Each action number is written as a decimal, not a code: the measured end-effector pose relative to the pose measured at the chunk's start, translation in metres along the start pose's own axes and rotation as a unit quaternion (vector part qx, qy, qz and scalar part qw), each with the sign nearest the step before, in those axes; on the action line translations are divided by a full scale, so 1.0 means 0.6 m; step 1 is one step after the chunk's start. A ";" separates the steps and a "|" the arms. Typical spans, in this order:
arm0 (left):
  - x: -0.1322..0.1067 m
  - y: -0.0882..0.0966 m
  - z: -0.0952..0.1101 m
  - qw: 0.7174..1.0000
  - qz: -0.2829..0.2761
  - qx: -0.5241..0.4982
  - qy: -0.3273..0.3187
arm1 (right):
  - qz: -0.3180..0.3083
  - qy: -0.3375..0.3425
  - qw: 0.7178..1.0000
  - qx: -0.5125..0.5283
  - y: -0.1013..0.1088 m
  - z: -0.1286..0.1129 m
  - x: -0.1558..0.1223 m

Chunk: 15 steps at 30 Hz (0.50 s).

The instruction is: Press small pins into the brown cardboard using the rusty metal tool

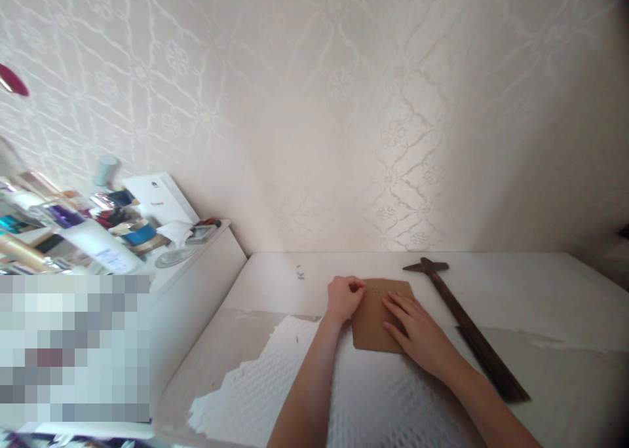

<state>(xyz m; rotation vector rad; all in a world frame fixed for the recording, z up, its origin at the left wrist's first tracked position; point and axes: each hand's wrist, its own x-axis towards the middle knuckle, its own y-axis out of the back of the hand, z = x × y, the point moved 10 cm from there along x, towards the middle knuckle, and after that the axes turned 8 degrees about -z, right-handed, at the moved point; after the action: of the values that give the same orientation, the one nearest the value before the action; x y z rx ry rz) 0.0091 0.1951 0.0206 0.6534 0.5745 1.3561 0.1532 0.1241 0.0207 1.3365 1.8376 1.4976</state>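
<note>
A small brown square of cardboard or leather [374,314] lies flat on the white table [515,291], near the wall. My left hand [344,297] is curled at the piece's upper left corner, fingers pinched together; what they hold is too small to see. My right hand [415,333] rests flat on the right part of the piece, fingers stretched out and pressing it down. A faint row of dots runs along the piece's top edge.
A long dark wooden T-shaped ruler [466,330] lies diagonally to the right of the piece. White textured sheet [373,395] covers the near table. A few tiny dark bits [299,273] lie by the wall. A cluttered shelf [98,232] of bottles stands at left.
</note>
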 end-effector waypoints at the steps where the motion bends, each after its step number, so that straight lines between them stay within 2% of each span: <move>1: 0.000 0.000 -0.001 1.000 -0.001 0.001 0.003 | -0.001 0.000 1.000 -0.002 0.000 0.000 0.000; 12: -0.002 0.000 0.000 1.000 -0.005 0.008 0.003 | -0.004 -0.001 1.000 -0.006 -0.003 0.002 0.001; 15: -0.002 0.000 0.002 1.000 -0.005 0.006 -0.004 | 0.020 -0.029 0.998 -0.052 0.017 0.011 0.002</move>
<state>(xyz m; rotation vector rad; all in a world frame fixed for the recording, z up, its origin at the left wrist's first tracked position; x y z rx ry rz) 0.0099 0.1937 0.0216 0.6651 0.5802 1.3405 0.1621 0.1280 0.0279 1.3606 1.6821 1.5359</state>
